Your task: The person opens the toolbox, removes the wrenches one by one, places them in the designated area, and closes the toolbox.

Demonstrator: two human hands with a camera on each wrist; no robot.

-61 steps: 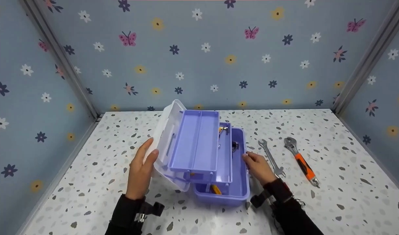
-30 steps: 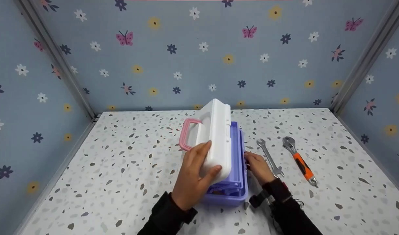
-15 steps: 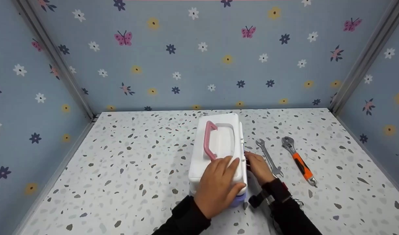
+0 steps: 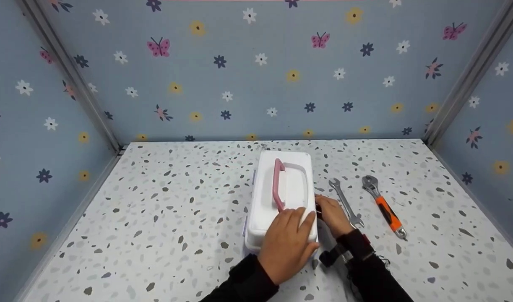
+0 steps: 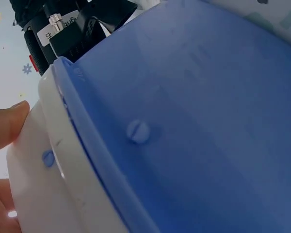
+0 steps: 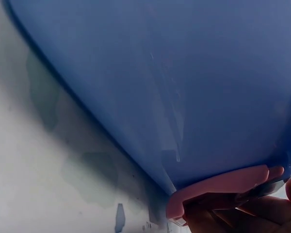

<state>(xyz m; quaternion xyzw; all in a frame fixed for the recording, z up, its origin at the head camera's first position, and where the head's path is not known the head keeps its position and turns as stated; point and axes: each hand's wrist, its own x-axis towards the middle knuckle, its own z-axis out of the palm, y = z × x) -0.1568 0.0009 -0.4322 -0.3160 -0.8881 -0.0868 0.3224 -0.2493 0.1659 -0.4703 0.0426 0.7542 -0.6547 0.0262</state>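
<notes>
The toolbox's white lid [image 4: 264, 188] lies down over its purple body [image 5: 208, 121], which looks blue in both wrist views. A pink handle [image 4: 276, 184] stands up on top. My left hand [image 4: 287, 241] rests on the near end of the lid, fingers forward and thumb along the right corner. My right hand [image 4: 334, 214] is at the box's right side, its fingertips partly hidden there. In the right wrist view, its fingers curl behind a pink latch [image 6: 228, 182] low on the body, with the thumb close by.
Right of the box lie a double-ended open wrench [image 4: 346, 203], close to my right hand, and an adjustable wrench [image 4: 386, 207] with an orange and black grip. The speckled tabletop [image 4: 176, 201] is bounded by flower-patterned walls [image 4: 256, 84].
My left hand has swung the lid over from the left and down onto the body, covering the trays. The right hand has stayed at the box's right side.
</notes>
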